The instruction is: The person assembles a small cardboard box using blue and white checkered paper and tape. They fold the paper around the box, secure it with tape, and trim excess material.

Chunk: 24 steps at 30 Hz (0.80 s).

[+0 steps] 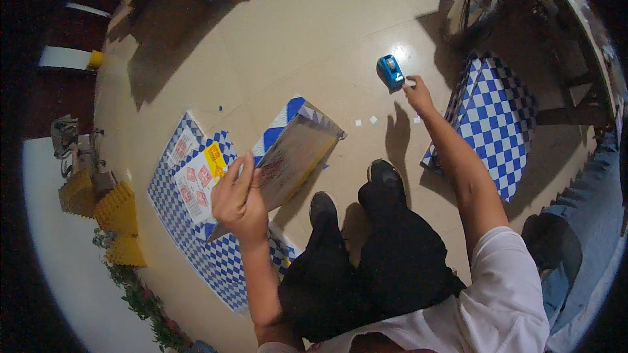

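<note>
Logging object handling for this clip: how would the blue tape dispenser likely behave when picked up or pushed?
The blue tape dispenser is probably stiff, given its moulded look. Pushed, it may slide, since the floor looks glossy. Compact beside the right hand, it probably lifts easily.

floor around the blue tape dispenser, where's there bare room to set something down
Most room: the broad tile floor left of the tape dispenser, beyond the partly wrapped object. A smaller patch lies between the white scraps and the shoes. Crowded: lower left, with checkered paper, and right, with the checkered sheet.
</note>
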Available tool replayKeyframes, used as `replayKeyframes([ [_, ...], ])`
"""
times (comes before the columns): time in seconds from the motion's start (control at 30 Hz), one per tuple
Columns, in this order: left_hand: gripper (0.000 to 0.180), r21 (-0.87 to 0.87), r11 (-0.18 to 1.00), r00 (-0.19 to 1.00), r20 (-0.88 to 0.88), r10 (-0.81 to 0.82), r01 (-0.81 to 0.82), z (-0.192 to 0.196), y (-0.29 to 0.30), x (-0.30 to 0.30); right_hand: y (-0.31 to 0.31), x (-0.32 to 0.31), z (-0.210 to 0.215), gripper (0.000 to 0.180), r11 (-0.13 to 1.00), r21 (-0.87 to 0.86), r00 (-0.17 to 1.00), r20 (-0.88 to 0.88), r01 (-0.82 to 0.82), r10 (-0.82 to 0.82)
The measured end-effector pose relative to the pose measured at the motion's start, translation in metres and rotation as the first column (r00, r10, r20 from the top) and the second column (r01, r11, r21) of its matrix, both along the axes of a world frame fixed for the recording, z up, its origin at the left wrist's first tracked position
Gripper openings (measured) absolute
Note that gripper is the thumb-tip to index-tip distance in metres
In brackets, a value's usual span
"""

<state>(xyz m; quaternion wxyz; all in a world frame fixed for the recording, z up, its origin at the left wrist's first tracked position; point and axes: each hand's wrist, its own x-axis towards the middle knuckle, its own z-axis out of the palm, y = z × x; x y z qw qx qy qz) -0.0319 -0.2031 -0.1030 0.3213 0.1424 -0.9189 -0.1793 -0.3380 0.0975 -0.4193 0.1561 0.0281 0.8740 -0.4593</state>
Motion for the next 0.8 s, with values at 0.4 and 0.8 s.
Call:
replayKeyframes([
  [0.4, 0.033, 0.037, 0.991, 0.983, 0.136, 0.122, -0.129, 0.003, -0.006, -0.002, -0.009, -0.061, -0.037, 0.028, 0.983, -0.151, 0.934, 0.355, 0.105, -0.045],
  [0.8, 0.033, 0.051, 0.990, 0.982, 0.147, 0.123, -0.131, 0.004, -0.006, -0.001, -0.008, -0.067, -0.040, 0.027, 0.920, -0.299, 0.793, 0.608, 0.252, -0.020],
])
